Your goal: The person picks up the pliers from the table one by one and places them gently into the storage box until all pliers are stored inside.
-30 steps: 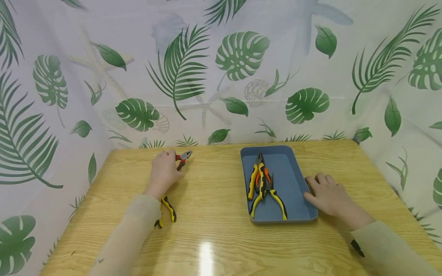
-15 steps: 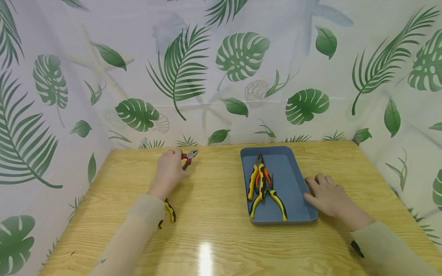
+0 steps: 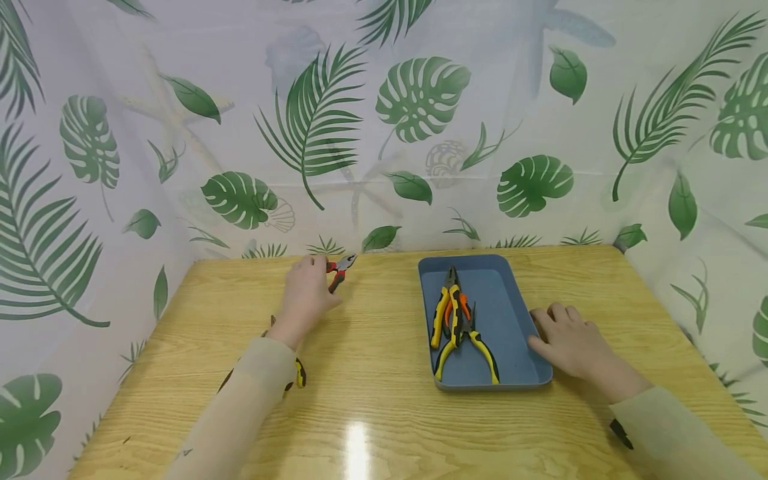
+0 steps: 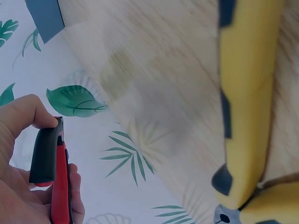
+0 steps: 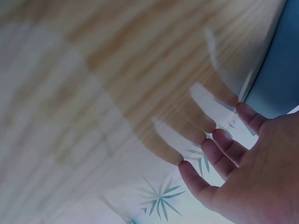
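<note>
My left hand (image 3: 308,293) grips a pair of red-and-black-handled pliers (image 3: 342,267) near the back of the table, with the metal head pointing right. In the left wrist view, thumb and fingers wrap the handles of these pliers (image 4: 60,182). Beneath the left sleeve lies another pair of pliers with yellow-and-black handles (image 3: 301,375), mostly hidden. My right hand (image 3: 570,339) rests on the table against the right side of a blue tray (image 3: 504,340), its fingers loosely bent. The right wrist view shows the thumb tip at the tray wall (image 5: 275,70).
Inside the tray, on its left half, lie yellow-and-black pliers (image 3: 456,320), an orange-handled tool (image 3: 465,305) and another yellow-handled pair (image 3: 485,355), overlapping. A leaf-patterned cloth (image 3: 372,133) hangs behind the wooden table (image 3: 372,347) and along its sides.
My left hand has moved right with the red-and-black pliers, toward the tray. Its sleeve now covers more of the yellow-and-black pliers' handles. The right hand and tray have stayed put.
</note>
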Demonstrator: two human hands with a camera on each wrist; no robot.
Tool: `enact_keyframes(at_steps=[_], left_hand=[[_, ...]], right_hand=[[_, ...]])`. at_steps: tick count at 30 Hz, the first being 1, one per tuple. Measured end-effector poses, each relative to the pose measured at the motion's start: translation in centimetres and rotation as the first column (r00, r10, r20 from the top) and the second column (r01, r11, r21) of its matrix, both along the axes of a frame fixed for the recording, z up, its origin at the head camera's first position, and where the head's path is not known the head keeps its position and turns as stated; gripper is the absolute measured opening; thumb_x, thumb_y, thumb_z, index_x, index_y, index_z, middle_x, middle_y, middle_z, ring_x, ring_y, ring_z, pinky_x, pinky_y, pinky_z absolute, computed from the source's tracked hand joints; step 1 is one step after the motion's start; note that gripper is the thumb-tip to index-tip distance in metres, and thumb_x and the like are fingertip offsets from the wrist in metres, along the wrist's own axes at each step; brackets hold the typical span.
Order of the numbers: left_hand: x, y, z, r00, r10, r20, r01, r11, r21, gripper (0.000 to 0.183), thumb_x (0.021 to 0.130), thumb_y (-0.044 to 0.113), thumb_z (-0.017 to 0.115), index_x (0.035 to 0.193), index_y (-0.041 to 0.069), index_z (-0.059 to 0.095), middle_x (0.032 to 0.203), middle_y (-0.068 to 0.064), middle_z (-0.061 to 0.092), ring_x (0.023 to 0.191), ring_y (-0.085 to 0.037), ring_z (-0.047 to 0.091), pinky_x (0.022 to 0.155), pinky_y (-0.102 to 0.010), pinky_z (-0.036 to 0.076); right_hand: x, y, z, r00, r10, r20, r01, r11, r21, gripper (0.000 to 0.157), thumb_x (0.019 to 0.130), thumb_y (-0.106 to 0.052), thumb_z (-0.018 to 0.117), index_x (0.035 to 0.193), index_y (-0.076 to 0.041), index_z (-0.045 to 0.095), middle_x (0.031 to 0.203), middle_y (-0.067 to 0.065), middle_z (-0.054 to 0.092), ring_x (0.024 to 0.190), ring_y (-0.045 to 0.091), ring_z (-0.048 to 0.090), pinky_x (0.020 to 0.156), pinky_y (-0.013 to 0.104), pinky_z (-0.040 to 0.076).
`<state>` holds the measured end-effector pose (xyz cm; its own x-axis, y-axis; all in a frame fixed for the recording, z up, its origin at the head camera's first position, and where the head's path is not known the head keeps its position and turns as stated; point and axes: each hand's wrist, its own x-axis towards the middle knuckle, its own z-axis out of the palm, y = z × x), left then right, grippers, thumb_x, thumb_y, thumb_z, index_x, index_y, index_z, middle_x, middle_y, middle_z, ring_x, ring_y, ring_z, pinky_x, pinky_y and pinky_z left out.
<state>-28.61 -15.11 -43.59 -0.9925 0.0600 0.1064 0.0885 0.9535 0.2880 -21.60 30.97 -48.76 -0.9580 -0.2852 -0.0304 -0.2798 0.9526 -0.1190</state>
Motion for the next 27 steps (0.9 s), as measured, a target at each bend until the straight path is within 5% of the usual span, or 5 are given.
enact_keyframes(at_steps=[15,22,27], left_hand=[[-0.1,1.8,0.3,0.997,-0.037,-0.061,0.035,0.999,-0.024,0.067,0.08,0.022,0.09,0.134,0.0,0.057,0.125,-0.021,0.066,0.118,-0.039,0.062,0.102,-0.052,0.052],[-0.1,2.7,0.5,0.996,-0.062,-0.064,0.061,0.998,-0.021,0.073,0.081,0.022,0.09,0.141,-0.001,0.055,0.131,-0.02,0.065,0.126,-0.04,0.06,0.109,-0.052,0.05],[0.0,3.3,0.5,0.991,-0.081,-0.103,0.077,0.996,-0.043,0.066,0.079,0.023,0.092,0.131,0.002,0.058,0.123,-0.018,0.066,0.121,-0.038,0.062,0.107,-0.051,0.051]], right_hand=[[-0.1,0.1,-0.2,1.0,0.002,0.01,-0.002,1.0,0.008,0.056,0.106,-0.04,0.052,0.143,0.001,0.055,0.129,0.029,0.056,0.108,0.043,0.053,0.068,0.053,0.047],[-0.1,0.2,-0.4,1.0,-0.004,0.011,0.004,1.0,0.01,0.057,0.106,-0.041,0.051,0.144,0.001,0.055,0.13,0.03,0.055,0.109,0.044,0.053,0.07,0.056,0.048],[-0.3,0.2,-0.5,1.0,-0.004,0.01,0.004,1.0,0.008,0.057,0.106,-0.041,0.052,0.144,0.001,0.055,0.13,0.029,0.055,0.109,0.044,0.053,0.071,0.056,0.048]])
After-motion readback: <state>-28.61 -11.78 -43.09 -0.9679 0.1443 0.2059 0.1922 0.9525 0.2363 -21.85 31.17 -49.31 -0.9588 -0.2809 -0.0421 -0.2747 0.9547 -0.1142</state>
